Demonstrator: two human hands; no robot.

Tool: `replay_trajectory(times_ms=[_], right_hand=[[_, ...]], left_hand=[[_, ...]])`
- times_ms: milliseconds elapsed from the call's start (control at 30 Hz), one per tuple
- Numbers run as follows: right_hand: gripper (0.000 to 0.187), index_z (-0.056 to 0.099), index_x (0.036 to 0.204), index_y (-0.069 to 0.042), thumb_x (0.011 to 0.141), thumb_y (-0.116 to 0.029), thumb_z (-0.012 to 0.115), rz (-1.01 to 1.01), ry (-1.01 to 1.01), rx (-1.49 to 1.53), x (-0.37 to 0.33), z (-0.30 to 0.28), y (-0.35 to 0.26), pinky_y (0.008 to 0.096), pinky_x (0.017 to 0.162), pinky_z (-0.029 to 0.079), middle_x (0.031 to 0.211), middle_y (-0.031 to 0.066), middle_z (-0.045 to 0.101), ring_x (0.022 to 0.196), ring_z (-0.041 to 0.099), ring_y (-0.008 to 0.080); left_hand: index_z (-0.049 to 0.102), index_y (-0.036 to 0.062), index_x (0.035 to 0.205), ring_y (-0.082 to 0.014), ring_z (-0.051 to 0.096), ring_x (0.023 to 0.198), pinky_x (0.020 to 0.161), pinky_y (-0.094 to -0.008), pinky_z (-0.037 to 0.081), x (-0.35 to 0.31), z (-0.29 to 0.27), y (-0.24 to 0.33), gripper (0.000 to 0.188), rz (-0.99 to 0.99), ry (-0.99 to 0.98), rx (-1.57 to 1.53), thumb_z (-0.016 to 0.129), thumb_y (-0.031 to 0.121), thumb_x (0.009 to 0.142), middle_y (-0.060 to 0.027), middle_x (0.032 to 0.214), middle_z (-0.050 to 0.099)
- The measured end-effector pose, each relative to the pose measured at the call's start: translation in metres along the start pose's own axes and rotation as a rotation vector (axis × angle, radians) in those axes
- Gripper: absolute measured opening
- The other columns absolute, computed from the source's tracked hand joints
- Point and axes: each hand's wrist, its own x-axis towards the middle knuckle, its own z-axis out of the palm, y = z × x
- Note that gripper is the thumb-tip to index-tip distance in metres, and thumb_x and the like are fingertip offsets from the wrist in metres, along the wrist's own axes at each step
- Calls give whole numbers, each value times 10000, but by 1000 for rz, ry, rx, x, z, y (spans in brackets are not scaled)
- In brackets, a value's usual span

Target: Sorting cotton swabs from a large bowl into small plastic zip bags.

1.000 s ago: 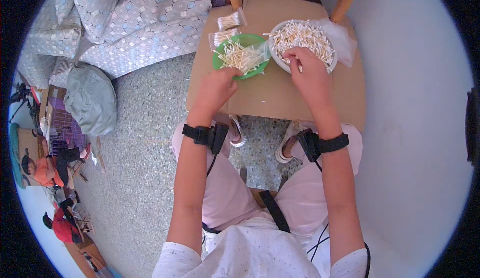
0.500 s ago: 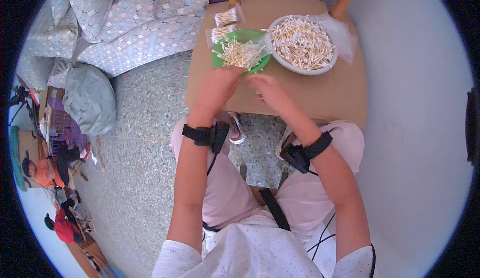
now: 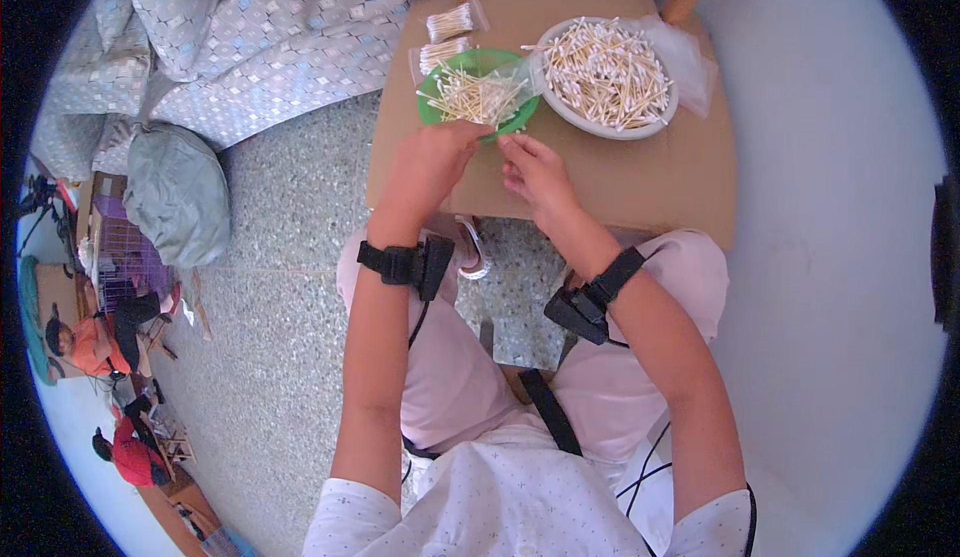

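Observation:
A green bowl [image 3: 428, 112] holds loose cotton swabs [image 3: 470, 97], and a clear plastic bag lies over its right side. My left hand [image 3: 437, 165] is at the bowl's near rim, fingers pressed together; what they pinch is hidden. Just to its right, my right hand [image 3: 540, 177] has thumb and forefinger closed close to the rim, the other fingers curled in. Anything between them is too small to make out. Beside the green bowl, on the right, stands a white bowl [image 3: 617, 135] heaped with cotton swabs [image 3: 605, 72].
Two clear packets of cotton swabs, a far one [image 3: 450, 24] and a nearer one [image 3: 442, 54], lie behind the green bowl. Clear plastic bags [image 3: 690, 72] rest right of the white bowl. Everything sits on a cardboard-covered seat [image 3: 640, 182]; a white wall [image 3: 830, 237] rises at right.
My right hand has turned, its fingertips rising toward the green bowl's rim and closing into a pinch. The left hand stays at the rim. The whole view has shifted slightly.

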Motion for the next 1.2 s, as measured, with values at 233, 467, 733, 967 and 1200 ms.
replay_trajectory(times_ms=[233,467,733,967,1200], right_hand=[[201,624,1015,-59,907,-226,653,-141,-85,-51,7,-1,10,222,521,447,778,-5,592,627,555,84],[218,640,1022,-33,900,-212,659,-216,-74,-113,10,-1,11,226,514,464,792,14,619,599,573,87],[232,662,1007,-43,882,-238,675,-254,-29,-81,5,2,8,212,541,468,801,8,620,607,566,81],[245,666,1023,-58,879,-255,668,-242,-90,-110,5,2,2,203,556,462,845,-12,610,652,556,74],[255,652,1037,-72,893,-282,640,-165,-132,-59,5,3,1,224,562,469,862,-20,604,688,558,77]], left_hand=[[693,130,1065,-342,648,895,774,-419,507,0,-7,0,224,-26,-7,-23,594,145,864,-139,992,684],[695,125,1073,-342,651,875,766,-413,510,2,-8,0,228,7,36,-44,587,150,874,-137,985,687],[689,117,1089,-347,642,904,782,-400,502,1,-12,9,234,-33,21,-49,593,190,889,-139,1013,682],[686,80,1086,-343,648,927,810,-394,502,1,-13,5,236,-37,17,-81,607,154,876,-151,1030,680],[704,101,1043,-343,650,813,722,-417,507,1,-11,3,216,70,114,-93,627,161,850,-160,919,681]])
